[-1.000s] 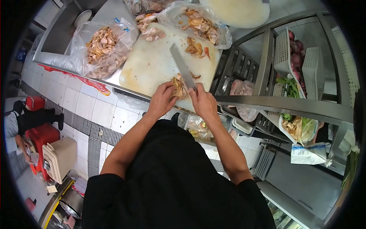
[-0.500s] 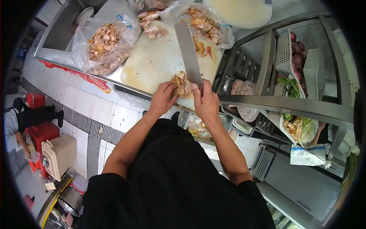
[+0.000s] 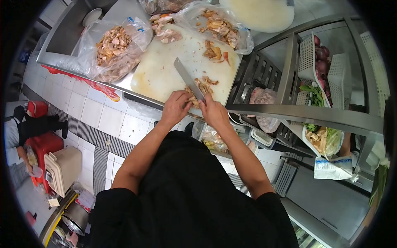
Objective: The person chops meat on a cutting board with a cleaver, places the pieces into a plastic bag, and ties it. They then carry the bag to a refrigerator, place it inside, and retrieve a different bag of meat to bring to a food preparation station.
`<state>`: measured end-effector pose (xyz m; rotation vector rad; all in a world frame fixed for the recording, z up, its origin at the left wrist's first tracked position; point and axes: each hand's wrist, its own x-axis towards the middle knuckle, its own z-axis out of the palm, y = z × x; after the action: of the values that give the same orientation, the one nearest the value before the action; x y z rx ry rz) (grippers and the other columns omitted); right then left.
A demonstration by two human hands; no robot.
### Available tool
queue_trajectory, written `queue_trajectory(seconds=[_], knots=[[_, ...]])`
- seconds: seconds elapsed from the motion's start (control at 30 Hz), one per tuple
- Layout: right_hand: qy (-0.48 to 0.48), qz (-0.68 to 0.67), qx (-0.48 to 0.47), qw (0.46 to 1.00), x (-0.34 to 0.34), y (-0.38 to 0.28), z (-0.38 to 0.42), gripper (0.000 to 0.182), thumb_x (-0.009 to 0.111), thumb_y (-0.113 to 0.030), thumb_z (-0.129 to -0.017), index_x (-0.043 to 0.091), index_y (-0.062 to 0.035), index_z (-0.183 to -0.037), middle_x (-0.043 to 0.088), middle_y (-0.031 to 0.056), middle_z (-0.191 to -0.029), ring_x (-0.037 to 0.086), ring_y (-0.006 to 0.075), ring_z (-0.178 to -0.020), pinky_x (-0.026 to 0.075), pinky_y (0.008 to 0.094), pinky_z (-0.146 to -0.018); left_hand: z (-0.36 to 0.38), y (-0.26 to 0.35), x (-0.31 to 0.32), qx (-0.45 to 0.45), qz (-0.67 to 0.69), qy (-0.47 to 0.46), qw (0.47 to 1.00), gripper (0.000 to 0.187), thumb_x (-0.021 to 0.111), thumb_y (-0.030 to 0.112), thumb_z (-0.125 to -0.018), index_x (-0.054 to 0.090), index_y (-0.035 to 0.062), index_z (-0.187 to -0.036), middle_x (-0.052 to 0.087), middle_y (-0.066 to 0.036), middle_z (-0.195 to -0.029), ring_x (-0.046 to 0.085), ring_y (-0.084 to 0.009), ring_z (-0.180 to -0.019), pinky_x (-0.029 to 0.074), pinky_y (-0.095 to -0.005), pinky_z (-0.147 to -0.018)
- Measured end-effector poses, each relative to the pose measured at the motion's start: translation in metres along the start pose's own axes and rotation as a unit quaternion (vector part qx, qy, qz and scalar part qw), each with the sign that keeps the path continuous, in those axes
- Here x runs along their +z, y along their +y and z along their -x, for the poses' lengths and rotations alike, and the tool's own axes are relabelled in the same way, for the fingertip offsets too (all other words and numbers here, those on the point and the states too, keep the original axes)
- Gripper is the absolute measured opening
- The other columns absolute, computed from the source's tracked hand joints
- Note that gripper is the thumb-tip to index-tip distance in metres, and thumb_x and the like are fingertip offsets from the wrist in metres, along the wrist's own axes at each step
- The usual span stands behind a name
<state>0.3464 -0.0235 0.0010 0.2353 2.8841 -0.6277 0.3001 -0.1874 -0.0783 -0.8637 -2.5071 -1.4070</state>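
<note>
My right hand (image 3: 216,112) is closed around the handle of a cleaver (image 3: 191,81), whose broad blade points up and left over the cutting board (image 3: 155,68). The blade stands in a small pile of cooked meat, perhaps chicken (image 3: 205,85), near the board's front edge. With curled fingers, my left hand (image 3: 177,108) holds the part of the meat left of the blade. Farther back on the board lie more meat pieces (image 3: 212,51). A clear plastic bag (image 3: 142,41) of diced meat sits at the left, and another open bag (image 3: 246,41) with larger pieces lies behind.
A metal sink (image 3: 62,41) adjoins the board's left side. At the right, a metal rack (image 3: 306,109) holds baskets of red onions (image 3: 322,60) and greens (image 3: 316,95). A bag of meat (image 3: 264,101) sits below. Another person (image 3: 25,132) is at the far left.
The cleaver has swung left and come down into the meat, with my right hand shifting left and lower. Some meat now lies apart on the blade's right. My left hand has barely moved.
</note>
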Motion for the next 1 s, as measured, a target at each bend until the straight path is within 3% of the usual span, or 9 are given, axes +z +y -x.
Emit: queue_trajectory(seconds=[0.2,0.3,0.33,0.5,0.57,0.7,0.77,0.93,1.0], knots=[[0.094,-0.088,0.012,0.992,-0.043,-0.026,0.006,0.029,0.052,-0.033,-0.097,0.048,-0.0051,-0.104,0.064,0.0256,-0.069,0.063,0.0465,-0.068,0.048,0.0561,-0.062,0.0,-0.002,-0.002,0.006,0.0,0.013,1.0,0.031,0.074,0.006,-0.074,0.064,0.0043,-0.103,0.062,-0.012,-0.106,0.059,-0.0315,-0.1,0.05,-0.0387,-0.086],[0.101,-0.092,0.016,0.991,-0.022,-0.021,0.01,0.029,0.051,-0.033,-0.097,0.049,-0.0052,-0.104,0.063,0.0259,-0.068,0.063,0.0467,-0.067,0.048,0.056,-0.062,0.002,-0.004,-0.004,0.004,-0.01,0.013,1.0,0.029,0.074,0.006,-0.075,0.065,0.0043,-0.102,0.063,-0.012,-0.105,0.059,-0.0316,-0.098,0.05,-0.0388,-0.084],[0.02,-0.035,0.018,0.999,-0.009,-0.014,0.004,0.029,0.05,-0.034,-0.097,0.049,-0.0054,-0.104,0.063,0.026,-0.068,0.063,0.0464,-0.068,0.048,0.056,-0.062,0.002,-0.003,-0.001,0.005,-0.019,0.007,1.0,0.028,0.073,0.007,-0.075,0.065,0.0043,-0.102,0.063,-0.012,-0.104,0.059,-0.0317,-0.097,0.05,-0.0389,-0.084],[0.014,0.007,-0.028,0.999,-0.023,-0.013,-0.005,0.029,0.051,-0.033,-0.097,0.049,-0.005,-0.104,0.064,0.0259,-0.069,0.063,0.0462,-0.067,0.048,0.0557,-0.063,0.002,-0.006,-0.003,0.008,-0.012,-0.002,1.0,0.026,0.073,0.006,-0.076,0.065,0.004,-0.101,0.063,-0.011,-0.101,0.059,-0.031,-0.096,0.05,-0.0387,-0.083],[0.066,-0.091,0.033,0.993,-0.045,-0.033,0.005,0.031,0.053,-0.034,-0.096,0.053,-0.0043,-0.107,0.064,0.0263,-0.071,0.063,0.0466,-0.07,0.048,0.0546,-0.065,0.003,-0.005,-0.005,0.003,-0.014,0.008,1.0,0.027,0.073,0.006,-0.075,0.065,0.0043,-0.101,0.063,-0.012,-0.102,0.059,-0.0317,-0.095,0.05,-0.0391,-0.082],[0.076,-0.108,0.028,0.991,-0.017,-0.02,0.012,0.029,0.051,-0.032,-0.097,0.048,-0.0042,-0.106,0.064,0.0258,-0.07,0.063,0.0464,-0.068,0.049,0.0558,-0.063,0.005,-0.005,-0.009,0.011,-0.014,0.012,1.0,0.024,0.073,0.006,-0.075,0.066,0.0043,-0.098,0.063,-0.011,-0.099,0.059,-0.031,-0.095,0.05,-0.039,-0.083],[-0.007,0.008,-0.017,1.0,0.007,-0.003,0.002,0.029,0.05,-0.032,-0.097,0.048,-0.0044,-0.107,0.064,0.0242,-0.069,0.063,0.0455,-0.066,0.048,0.0554,-0.061,0.004,-0.008,-0.005,0.02,-0.018,0.011,1.0,0.023,0.073,0.006,-0.075,0.066,0.0043,-0.097,0.063,-0.011,-0.099,0.059,-0.0307,-0.095,0.05,-0.039,-0.082],[0.023,-0.034,0.01,0.999,-0.037,-0.032,0.002,0.028,0.05,-0.03,-0.097,0.048,-0.0042,-0.106,0.065,0.0251,-0.071,0.063,0.0469,-0.066,0.049,0.0559,-0.062,0.006,-0.008,-0.01,0.01,-0.01,0.011,1.0,0.02,0.073,0.007,-0.075,0.066,0.0049,-0.094,0.063,-0.011,-0.097,0.058,-0.0302,-0.095,0.049,-0.0391,-0.082],[0.097,-0.096,0.006,0.991,-0.048,-0.038,0.012,0.028,0.05,-0.03,-0.097,0.048,-0.0039,-0.105,0.065,0.0258,-0.071,0.063,0.0472,-0.067,0.049,0.0563,-0.063,0.012,-0.006,-0.015,0.001,-0.019,0.012,1.0,0.02,0.073,0.008,-0.075,0.066,0.0051,-0.094,0.062,-0.011,-0.096,0.057,-0.0305,-0.095,0.048,-0.0393,-0.082]])
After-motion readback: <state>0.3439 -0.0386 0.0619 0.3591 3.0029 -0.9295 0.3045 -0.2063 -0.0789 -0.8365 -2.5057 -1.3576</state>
